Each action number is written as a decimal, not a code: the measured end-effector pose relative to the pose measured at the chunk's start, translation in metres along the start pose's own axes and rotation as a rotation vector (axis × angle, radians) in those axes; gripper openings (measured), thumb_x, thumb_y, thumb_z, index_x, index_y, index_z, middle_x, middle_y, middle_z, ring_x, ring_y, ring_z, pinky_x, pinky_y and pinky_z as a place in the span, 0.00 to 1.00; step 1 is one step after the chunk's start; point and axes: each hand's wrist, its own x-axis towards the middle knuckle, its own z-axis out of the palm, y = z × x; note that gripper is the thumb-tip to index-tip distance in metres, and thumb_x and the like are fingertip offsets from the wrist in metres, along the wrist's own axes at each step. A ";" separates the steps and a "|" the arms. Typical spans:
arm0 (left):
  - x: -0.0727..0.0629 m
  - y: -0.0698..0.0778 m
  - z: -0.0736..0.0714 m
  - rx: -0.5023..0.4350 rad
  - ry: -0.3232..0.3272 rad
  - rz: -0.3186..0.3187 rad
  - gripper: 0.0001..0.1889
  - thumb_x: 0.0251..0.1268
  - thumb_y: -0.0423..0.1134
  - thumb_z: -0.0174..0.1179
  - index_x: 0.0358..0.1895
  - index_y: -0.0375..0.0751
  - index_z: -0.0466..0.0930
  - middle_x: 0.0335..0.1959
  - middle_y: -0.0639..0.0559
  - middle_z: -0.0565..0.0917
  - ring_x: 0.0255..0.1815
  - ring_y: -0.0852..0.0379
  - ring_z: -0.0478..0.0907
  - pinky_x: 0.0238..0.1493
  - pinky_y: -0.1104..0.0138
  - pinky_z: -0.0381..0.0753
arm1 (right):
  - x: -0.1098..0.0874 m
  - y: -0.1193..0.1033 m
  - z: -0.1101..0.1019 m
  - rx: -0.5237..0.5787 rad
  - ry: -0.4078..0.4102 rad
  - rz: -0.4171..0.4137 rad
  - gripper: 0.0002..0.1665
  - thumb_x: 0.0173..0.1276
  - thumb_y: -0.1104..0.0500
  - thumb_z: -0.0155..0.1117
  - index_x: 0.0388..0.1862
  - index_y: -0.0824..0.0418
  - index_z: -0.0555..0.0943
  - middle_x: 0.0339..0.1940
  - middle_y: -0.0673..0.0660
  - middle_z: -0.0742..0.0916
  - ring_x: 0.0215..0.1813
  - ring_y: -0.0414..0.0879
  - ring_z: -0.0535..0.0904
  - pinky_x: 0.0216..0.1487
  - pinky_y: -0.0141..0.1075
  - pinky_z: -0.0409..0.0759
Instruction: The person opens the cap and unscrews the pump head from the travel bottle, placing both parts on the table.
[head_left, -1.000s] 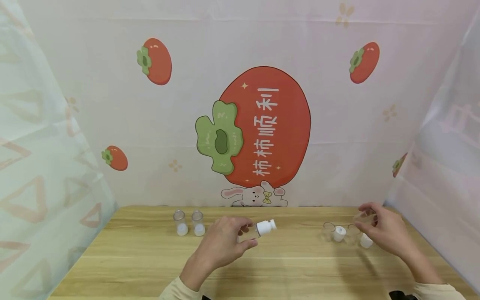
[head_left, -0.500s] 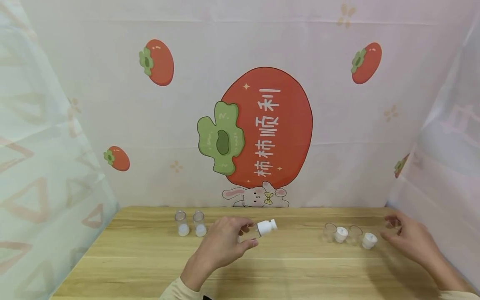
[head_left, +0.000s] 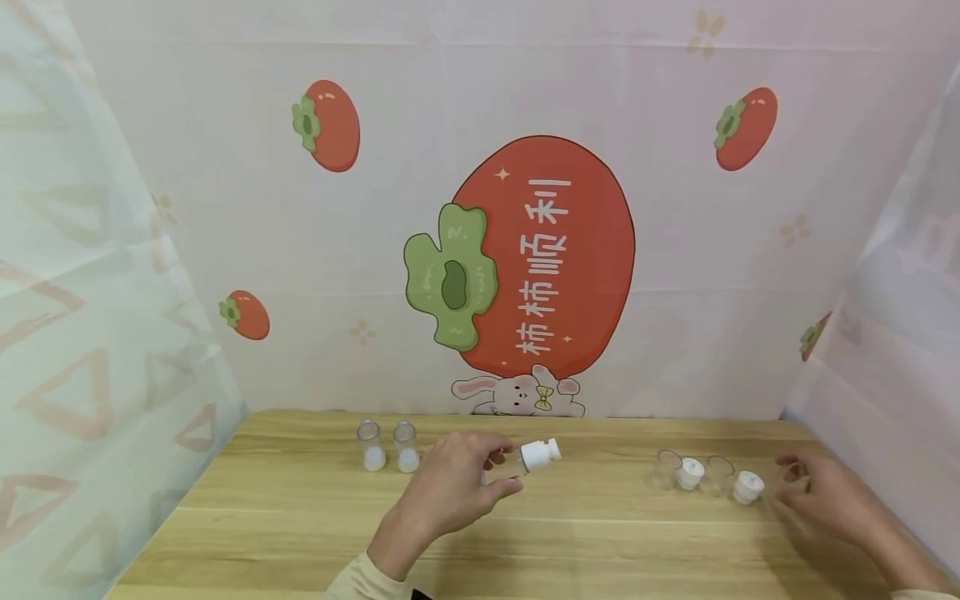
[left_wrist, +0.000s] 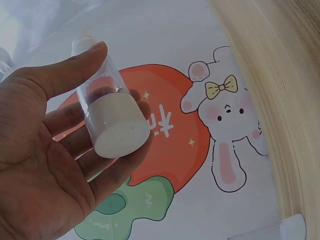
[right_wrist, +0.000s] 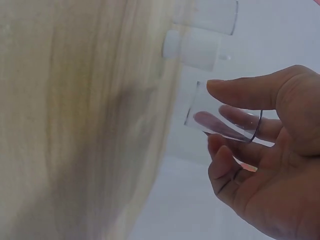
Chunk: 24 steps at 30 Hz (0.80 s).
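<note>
My left hand [head_left: 457, 483] grips a small clear bottle with white ends [left_wrist: 117, 122] between thumb and fingers, above the middle of the table; in the head view the bottle lies tilted, its white end [head_left: 538, 455] pointing right. At the right side, my right hand [head_left: 828, 500] pinches a clear open cylinder [right_wrist: 225, 112], seen best in the right wrist view. Whether that cylinder touches the table I cannot tell. Left of the right hand stand a white pump-like part [head_left: 747, 487], a clear cylinder [head_left: 718, 477], another white part [head_left: 690, 473] and another clear cylinder [head_left: 667, 469].
Two clear bottles with white bottoms, one [head_left: 371, 447] beside the other [head_left: 406, 448], stand at the back left of the wooden table [head_left: 600, 550]. A printed cloth [head_left: 675, 350] rises behind it, with side cloths left and right.
My right hand has moved right with the clear cylinder and come lower, away from the row of parts. The left hand keeps its hold on the bottle and has hardly moved.
</note>
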 end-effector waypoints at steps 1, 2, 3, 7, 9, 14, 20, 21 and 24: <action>0.000 0.000 0.000 0.001 0.000 -0.001 0.16 0.56 0.44 0.77 0.46 0.44 0.88 0.37 0.57 0.88 0.37 0.63 0.84 0.38 0.66 0.81 | 0.000 0.002 0.002 -0.001 -0.004 -0.006 0.28 0.61 0.65 0.73 0.54 0.80 0.75 0.39 0.63 0.86 0.38 0.57 0.82 0.35 0.51 0.80; 0.000 0.000 0.000 0.001 0.000 -0.001 0.16 0.56 0.44 0.77 0.46 0.44 0.88 0.37 0.57 0.88 0.37 0.63 0.84 0.38 0.66 0.81 | 0.000 0.003 0.003 0.000 -0.006 -0.010 0.27 0.60 0.65 0.73 0.54 0.79 0.76 0.38 0.63 0.86 0.38 0.57 0.82 0.35 0.50 0.80; 0.000 0.000 0.000 0.002 0.001 -0.002 0.16 0.56 0.44 0.77 0.46 0.45 0.88 0.37 0.57 0.88 0.37 0.64 0.84 0.38 0.66 0.81 | 0.000 0.004 0.005 -0.001 -0.001 -0.016 0.26 0.60 0.65 0.73 0.53 0.79 0.76 0.38 0.62 0.86 0.38 0.57 0.83 0.35 0.50 0.80; 0.000 0.000 0.000 0.003 0.001 -0.005 0.16 0.55 0.44 0.77 0.46 0.45 0.88 0.36 0.58 0.88 0.36 0.65 0.83 0.38 0.67 0.81 | 0.001 0.006 0.009 -0.008 0.016 -0.023 0.26 0.57 0.66 0.74 0.51 0.77 0.78 0.37 0.60 0.86 0.38 0.57 0.83 0.35 0.49 0.80; 0.000 0.000 0.000 0.001 0.000 -0.007 0.16 0.55 0.44 0.77 0.46 0.45 0.88 0.36 0.59 0.88 0.36 0.66 0.82 0.37 0.67 0.81 | 0.001 0.005 0.010 -0.011 0.025 -0.021 0.25 0.56 0.66 0.74 0.50 0.77 0.78 0.36 0.59 0.86 0.37 0.56 0.83 0.34 0.47 0.79; 0.000 0.000 0.000 0.001 -0.002 -0.004 0.16 0.56 0.44 0.77 0.46 0.44 0.88 0.37 0.58 0.88 0.37 0.65 0.83 0.38 0.67 0.81 | 0.000 0.001 0.011 0.016 -0.019 0.000 0.25 0.57 0.66 0.73 0.50 0.79 0.77 0.37 0.60 0.85 0.38 0.56 0.82 0.34 0.44 0.79; 0.000 -0.001 -0.001 0.011 0.002 -0.001 0.16 0.56 0.45 0.77 0.46 0.44 0.88 0.36 0.58 0.88 0.37 0.64 0.83 0.38 0.66 0.81 | 0.000 -0.001 0.012 0.057 -0.054 0.010 0.23 0.57 0.69 0.72 0.48 0.80 0.77 0.39 0.64 0.83 0.38 0.57 0.83 0.31 0.37 0.81; 0.000 -0.001 -0.001 0.013 0.002 -0.001 0.16 0.56 0.45 0.76 0.46 0.43 0.88 0.36 0.58 0.88 0.37 0.63 0.84 0.38 0.66 0.81 | 0.000 -0.001 0.013 0.060 -0.052 0.012 0.23 0.56 0.69 0.72 0.47 0.80 0.77 0.39 0.64 0.83 0.38 0.57 0.84 0.31 0.36 0.81; 0.000 -0.001 -0.002 0.016 0.002 0.001 0.16 0.56 0.45 0.76 0.46 0.43 0.88 0.36 0.58 0.88 0.37 0.63 0.84 0.38 0.66 0.81 | 0.000 0.000 0.015 0.055 -0.054 0.008 0.21 0.55 0.70 0.72 0.46 0.79 0.77 0.38 0.63 0.83 0.37 0.57 0.84 0.32 0.38 0.82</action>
